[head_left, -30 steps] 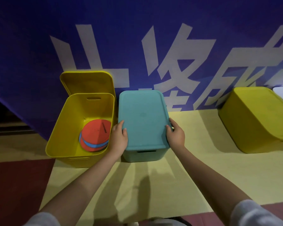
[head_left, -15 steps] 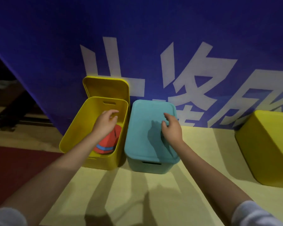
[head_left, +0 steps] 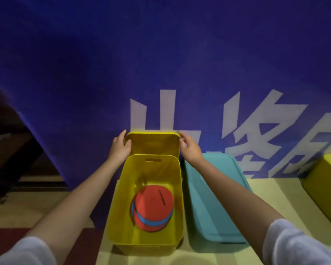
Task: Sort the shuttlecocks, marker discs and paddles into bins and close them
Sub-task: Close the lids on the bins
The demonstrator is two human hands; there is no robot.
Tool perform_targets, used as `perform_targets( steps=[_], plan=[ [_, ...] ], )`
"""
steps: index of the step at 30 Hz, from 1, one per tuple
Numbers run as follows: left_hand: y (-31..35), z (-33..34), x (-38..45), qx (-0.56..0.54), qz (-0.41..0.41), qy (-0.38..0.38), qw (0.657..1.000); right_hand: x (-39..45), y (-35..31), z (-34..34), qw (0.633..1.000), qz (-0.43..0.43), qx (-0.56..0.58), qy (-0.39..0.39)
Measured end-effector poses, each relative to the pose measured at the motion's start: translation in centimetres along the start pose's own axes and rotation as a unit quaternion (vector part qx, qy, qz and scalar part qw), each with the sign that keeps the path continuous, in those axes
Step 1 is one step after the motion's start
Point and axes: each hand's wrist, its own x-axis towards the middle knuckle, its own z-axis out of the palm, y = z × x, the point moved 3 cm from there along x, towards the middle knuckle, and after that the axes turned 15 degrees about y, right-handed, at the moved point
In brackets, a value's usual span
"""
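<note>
While both hands reach to the far end of the open yellow bin (head_left: 122, 217), the yellow lid (head_left: 152, 145) stands upright behind it, leaning against the blue banner (head_left: 84, 73). The left hand (head_left: 118, 148) holds the lid's left edge, thumb on the inner face and fingers curled behind; the right hand (head_left: 189, 148) sits at the right top corner, its fingers loosely curved against the edge, though I cannot tell whether they have closed round it. A stack of red and blue marker discs (head_left: 153, 207) lies in the bin's near half, low on the floor of it, so the lid should clear them. The likely trouble is an uneven hold: if the right side slips, the lid could swing on the left hand and drop edge-first into the bin or knock its rim. Room is tight on the right, where the closed teal bin (head_left: 214, 203) stands just beside the yellow one, so the right wrist must pass over its lid. Behind, the banner leaves no space to tilt the lid back; it has to come up and towards the person. To the left the floor lies open. A second yellow bin (head_left: 327, 188) sits well apart at the right edge.
</note>
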Motion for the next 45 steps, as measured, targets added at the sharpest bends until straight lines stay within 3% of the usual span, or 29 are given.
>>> perform_targets(
  steps=[8,12,18,28,40,45],
  plan=[
    [-3.4,1.5,1.3,-0.164,-0.014,0.002,0.986,0.8,1.0,3.6,0.99,0.073,0.077,0.096],
    [-4.4,1.8,2.1,-0.244,-0.081,-0.004,0.967,1.2,1.3,5.2,0.981,0.113,0.115,0.11],
    [-4.0,1.3,2.0,-0.334,-0.166,-0.029,0.927,0.8,0.8,5.2,0.985,0.099,0.09,0.108],
    [-0.6,-2.2,3.5,-0.382,-0.17,-0.022,0.908,3.5,-5.3,0.6,0.991,-0.024,0.074,0.108],
    [6.4,-9.8,-0.3,-0.412,-0.099,0.024,0.905,-0.3,-11.3,-5.6,0.98,-0.069,0.13,0.134],
    [6.0,-11.4,-5.0,-0.407,-0.085,0.03,0.909,-5.6,-10.2,-6.9,0.972,-0.039,0.18,0.148]
  ],
)
